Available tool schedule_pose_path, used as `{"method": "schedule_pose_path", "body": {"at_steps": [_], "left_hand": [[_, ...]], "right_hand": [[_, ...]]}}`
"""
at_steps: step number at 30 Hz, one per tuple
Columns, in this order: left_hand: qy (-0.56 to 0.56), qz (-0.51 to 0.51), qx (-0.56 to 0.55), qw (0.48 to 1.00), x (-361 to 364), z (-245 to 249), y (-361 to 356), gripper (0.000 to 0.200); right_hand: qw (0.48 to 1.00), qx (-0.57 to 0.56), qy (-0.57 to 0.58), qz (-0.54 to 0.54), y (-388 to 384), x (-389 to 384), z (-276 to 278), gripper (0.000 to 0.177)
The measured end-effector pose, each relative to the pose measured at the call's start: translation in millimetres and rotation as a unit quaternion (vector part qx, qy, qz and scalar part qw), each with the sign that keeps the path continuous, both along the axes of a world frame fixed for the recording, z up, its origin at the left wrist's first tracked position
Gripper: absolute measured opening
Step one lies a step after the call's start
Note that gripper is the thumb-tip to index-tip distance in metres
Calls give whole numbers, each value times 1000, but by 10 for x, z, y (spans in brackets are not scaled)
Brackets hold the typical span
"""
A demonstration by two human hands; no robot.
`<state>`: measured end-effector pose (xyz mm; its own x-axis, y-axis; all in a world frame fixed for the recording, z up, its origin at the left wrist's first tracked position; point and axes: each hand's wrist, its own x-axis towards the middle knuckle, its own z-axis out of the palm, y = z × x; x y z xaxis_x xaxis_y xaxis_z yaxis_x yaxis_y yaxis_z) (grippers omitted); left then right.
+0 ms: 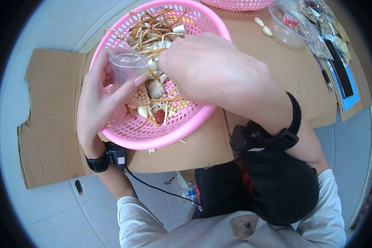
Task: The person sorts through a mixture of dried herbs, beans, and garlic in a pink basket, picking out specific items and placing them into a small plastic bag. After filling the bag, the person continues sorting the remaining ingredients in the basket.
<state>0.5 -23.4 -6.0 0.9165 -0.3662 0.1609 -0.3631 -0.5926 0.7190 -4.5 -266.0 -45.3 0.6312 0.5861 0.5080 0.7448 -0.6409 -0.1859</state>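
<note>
A pink perforated basket (161,143) sits in front of me, holding pale beans, thin brown roots (146,31) and white pieces. My left hand (96,93) reaches over its left side, thumb and fingers closed on a small clear zip bag (127,71). Pale round beans (138,97) show at the bag's lower end. Over the middle of the basket, my right hand (204,68) is curled downward, its fingertips hidden among the dried pieces; I cannot tell what they hold. A red date (159,116) and a white clove-like piece (143,110) lie near the basket's front.
Cardboard (53,120) covers the work surface. A second pink basket (239,3) stands at the back. At the right are two white clove-like pieces (267,31), a clear plastic tub (286,35), bagged dried goods (314,16), a pen (324,74) and a blue notebook (346,93).
</note>
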Motion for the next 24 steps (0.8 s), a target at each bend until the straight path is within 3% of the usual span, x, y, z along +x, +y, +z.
{"method": "schedule_pose_path", "body": {"at_steps": [9, 11, 24], "left_hand": [[-6, -2, 8, 1000, -5, 12, -17, 51], [-3, -3, 11, 1000, 0, 19, -11, 51], [4, -2, 1, 1000, -8, 14, -24, 51]], "right_hand": [[1000, 7, -23, -13, -1, -27, -57, 12], [997, 12, 26, 74, -68, -10, 22, 12], [997, 50, 31, 48, 7, 6, -27, 12]]}}
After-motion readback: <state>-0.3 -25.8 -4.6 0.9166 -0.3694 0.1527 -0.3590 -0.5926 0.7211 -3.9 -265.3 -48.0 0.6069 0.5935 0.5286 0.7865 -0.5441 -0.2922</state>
